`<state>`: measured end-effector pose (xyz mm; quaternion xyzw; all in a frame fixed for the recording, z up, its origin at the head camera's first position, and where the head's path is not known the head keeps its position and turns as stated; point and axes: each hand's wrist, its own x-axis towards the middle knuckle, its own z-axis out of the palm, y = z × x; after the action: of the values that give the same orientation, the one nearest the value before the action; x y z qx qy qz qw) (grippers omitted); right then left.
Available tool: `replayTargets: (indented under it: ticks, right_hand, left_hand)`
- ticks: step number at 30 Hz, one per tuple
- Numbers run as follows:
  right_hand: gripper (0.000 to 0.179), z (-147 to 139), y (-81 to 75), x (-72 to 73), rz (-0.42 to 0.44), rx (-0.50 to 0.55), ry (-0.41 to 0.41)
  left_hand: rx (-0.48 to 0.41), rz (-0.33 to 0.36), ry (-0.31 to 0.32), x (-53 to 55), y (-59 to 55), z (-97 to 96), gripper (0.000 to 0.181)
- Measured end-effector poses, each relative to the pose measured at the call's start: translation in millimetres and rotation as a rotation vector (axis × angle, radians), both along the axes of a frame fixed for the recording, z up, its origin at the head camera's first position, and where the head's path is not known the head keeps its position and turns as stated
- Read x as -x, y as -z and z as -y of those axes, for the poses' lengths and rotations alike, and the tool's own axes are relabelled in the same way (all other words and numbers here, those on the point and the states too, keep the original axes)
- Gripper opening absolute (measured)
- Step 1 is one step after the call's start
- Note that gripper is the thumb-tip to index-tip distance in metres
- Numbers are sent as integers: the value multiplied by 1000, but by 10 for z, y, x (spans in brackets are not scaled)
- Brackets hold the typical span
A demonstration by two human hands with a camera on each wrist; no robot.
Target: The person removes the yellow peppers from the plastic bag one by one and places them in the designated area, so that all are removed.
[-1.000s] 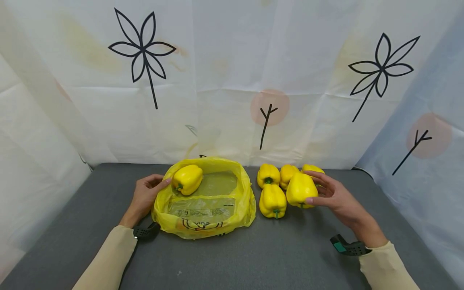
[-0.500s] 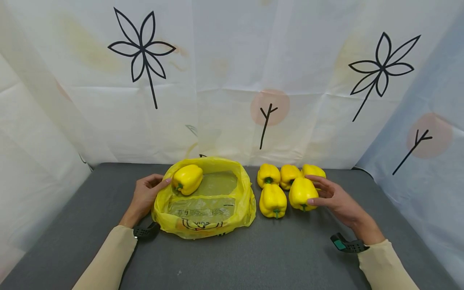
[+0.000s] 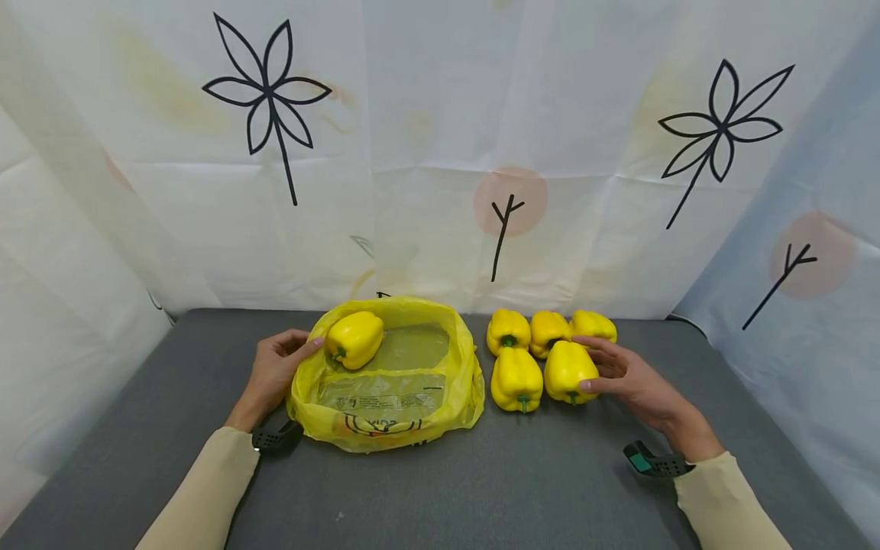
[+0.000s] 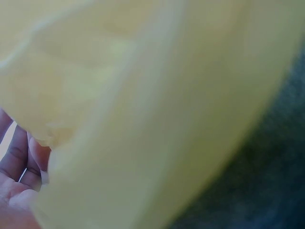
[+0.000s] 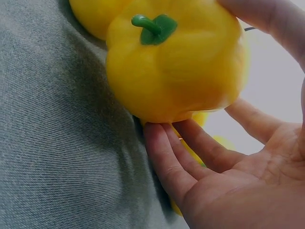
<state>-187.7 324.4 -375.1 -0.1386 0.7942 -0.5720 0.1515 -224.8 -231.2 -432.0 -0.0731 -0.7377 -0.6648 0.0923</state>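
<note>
At the left of the head view, my left hand (image 3: 275, 373) pinches the rim of a yellow plastic bag (image 3: 385, 434). The bag's mouth is spread wide, and one yellow bell pepper (image 3: 355, 341) lies inside at its left. In the left wrist view the bag (image 4: 157, 119) covers most of the picture and hides part of the hand. To the right, my right hand (image 3: 635, 386) holds another yellow bell pepper (image 3: 569, 370) between thumb and fingers. Seen from the right wrist, the green stem of this bell pepper (image 5: 176, 67) faces the camera, with the fingertips against its side.
Close beside the held pepper stands a front bell pepper (image 3: 516, 380). Behind them is a back row with a left pepper (image 3: 507, 331), a middle pepper (image 3: 548, 333) and a right pepper (image 3: 594, 326). A patterned white cloth (image 3: 426, 229) hangs behind the grey table (image 3: 440, 496).
My right hand has lowered the bell pepper slightly, then shifted it a little left beside the front one. The left hand and the bag have stayed in place.
</note>
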Motion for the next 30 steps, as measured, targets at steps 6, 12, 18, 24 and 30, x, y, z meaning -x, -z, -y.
replayTargets:
  ticks: [6,12,18,24,30]
  right_hand:
    - [78,11,38,8,-2,-4,-24]
    - [78,9,68,13,-2,3,-48]
    - [78,7,72,18,17,8,-58]
    - [78,-6,85,25,17,-7,-66]
    - [77,-8,98,24,5,-30,-78]
  left_hand:
    - [3,4,2,3,11,13,27]
    - [6,8,4,3,5,15,25]
    - [8,18,-1,-1,-1,8,30]
    - [3,7,3,0,-7,14,29]
    - [-10,3,12,-2,-4,12,29]
